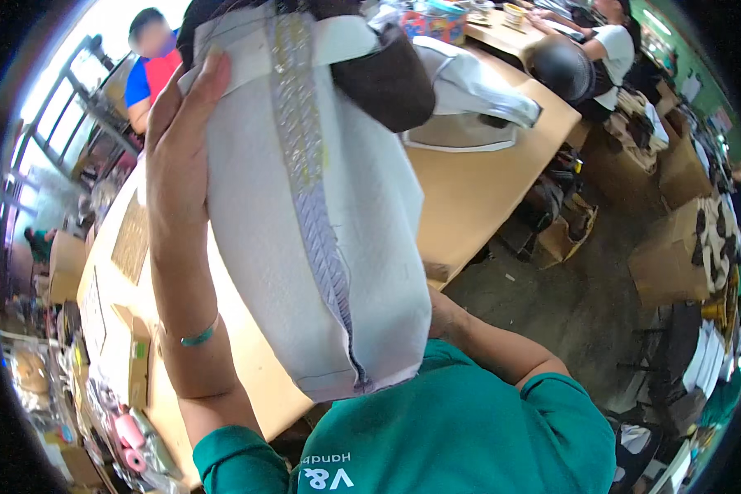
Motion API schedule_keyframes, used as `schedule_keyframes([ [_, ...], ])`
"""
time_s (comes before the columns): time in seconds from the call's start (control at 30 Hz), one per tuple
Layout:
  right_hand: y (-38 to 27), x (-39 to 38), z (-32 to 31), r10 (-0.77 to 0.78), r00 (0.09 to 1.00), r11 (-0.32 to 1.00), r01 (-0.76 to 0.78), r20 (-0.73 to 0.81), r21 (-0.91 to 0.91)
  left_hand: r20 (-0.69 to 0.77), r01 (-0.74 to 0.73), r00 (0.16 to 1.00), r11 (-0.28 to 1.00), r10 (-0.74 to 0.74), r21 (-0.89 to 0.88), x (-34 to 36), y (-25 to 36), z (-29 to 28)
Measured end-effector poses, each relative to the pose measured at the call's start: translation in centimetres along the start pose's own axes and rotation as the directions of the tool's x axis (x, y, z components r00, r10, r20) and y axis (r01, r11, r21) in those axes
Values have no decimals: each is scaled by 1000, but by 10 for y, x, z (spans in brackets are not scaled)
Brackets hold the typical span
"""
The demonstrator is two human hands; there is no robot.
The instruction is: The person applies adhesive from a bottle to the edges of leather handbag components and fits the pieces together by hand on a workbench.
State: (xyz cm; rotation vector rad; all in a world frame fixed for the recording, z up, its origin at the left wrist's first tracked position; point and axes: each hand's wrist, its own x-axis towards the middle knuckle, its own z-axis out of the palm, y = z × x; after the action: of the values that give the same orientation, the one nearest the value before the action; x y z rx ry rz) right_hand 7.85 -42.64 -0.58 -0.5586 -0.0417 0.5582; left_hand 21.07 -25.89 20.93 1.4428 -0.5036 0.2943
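Note:
A large white fabric bag piece (pixel 251 214), seemingly an unfinished bag turned inside out, hangs upright close in front of me. Down its middle runs a grey-purple seam strip (pixel 319 222), the upper part looking shiny and yellowish. My left hand (pixel 177 123) grips its upper left edge, thumb on the near face and fingers behind. A dark brown flap (pixel 387 86) sticks out at the top right. My right forearm (pixel 490 337) passes behind the lower right side of the bag piece, which hides my right hand and its fingers.
Beyond lies a wooden table (pixel 502 193) with another white bag piece (pixel 469 90) on it. Across the table sits a person in red and blue (pixel 152 70); another in white (pixel 613 58) works at far right. Cardboard boxes (pixel 671 255) stand on the right floor, pink rolls (pixel 129 432) at lower left.

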Motion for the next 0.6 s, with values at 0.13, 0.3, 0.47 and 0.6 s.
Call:
schedule_keyframes([
  [0.13,-53,-30,-23,-359,931,830,284,-71,-480,127,-4,992,998,12,-69,39,-16,78],
  [0.3,-142,-63,-34,-592,751,786,459,-292,-414,252,15,968,993,15,-116,86,-34,161],
  [0.47,-247,-53,-28,-816,472,576,629,-333,-521,430,103,903,954,30,-282,172,-61,207],
  [0.6,-333,-10,-36,-867,484,455,668,-120,-589,406,174,908,975,-104,-139,189,-99,209],
])
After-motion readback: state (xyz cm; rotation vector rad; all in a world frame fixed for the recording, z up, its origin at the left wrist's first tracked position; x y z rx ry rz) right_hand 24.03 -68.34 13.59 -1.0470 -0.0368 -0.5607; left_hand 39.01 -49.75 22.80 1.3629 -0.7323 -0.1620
